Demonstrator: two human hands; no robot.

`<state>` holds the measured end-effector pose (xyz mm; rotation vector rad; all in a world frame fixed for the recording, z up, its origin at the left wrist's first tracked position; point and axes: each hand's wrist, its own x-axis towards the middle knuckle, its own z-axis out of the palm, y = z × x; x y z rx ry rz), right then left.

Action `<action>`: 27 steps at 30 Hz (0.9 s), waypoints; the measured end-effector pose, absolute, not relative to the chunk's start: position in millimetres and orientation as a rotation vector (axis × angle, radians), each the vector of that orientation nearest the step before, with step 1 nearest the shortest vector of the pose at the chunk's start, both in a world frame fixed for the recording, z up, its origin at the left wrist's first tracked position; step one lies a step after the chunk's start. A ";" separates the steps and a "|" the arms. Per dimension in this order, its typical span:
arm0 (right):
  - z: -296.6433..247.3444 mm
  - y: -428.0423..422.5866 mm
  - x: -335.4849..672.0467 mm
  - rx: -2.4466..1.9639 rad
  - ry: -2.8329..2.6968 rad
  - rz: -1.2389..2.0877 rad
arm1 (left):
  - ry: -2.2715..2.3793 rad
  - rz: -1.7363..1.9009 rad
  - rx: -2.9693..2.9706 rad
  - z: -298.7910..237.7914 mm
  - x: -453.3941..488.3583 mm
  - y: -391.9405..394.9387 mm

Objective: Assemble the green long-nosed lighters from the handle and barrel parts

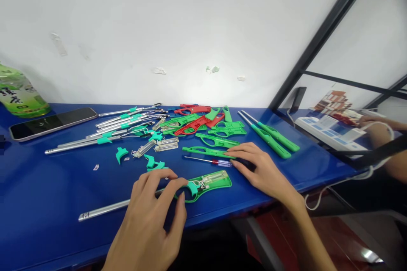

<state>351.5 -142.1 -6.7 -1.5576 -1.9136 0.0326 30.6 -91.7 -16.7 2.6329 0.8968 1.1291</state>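
Observation:
My left hand (152,216) is closed around the middle of an opened green lighter casing half (221,183) lying on the table near the front edge. Inside it show a clear fuel tank, thin wires and a turquoise trigger (192,188); a long metal tube (104,209) sticks out to the left of my hand. My right hand (259,167) has its fingers over the right end of another green casing half (203,151), its thumb bent beneath them. Just below that half, a screwdriver (219,163) with a red and clear handle lies beside my right thumb.
Metal lighter tubes (124,125) lie at back left, near turquoise triggers (121,154) and clear fuel tanks (167,145). Red casing halves (192,125) are piled centrally. Two assembled lighters (270,137) rest right. A phone (54,123) and green bottle (20,93) stand left; a white wall rises behind.

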 end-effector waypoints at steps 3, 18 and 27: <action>-7.3 -140.3 352.1 -1.545 -1.844 0.041 | 0.909 1.146 2.604 -16.7 30.0 -92.1; 20.4 -172.1 324.5 -1.443 -1.276 0.862 | 0.885 1.305 2.408 -5.6 11.8 -90.2; 19.5 -170.2 302.1 -1.385 -1.219 1.271 | 0.914 1.416 2.647 -3.6 0.2 -83.6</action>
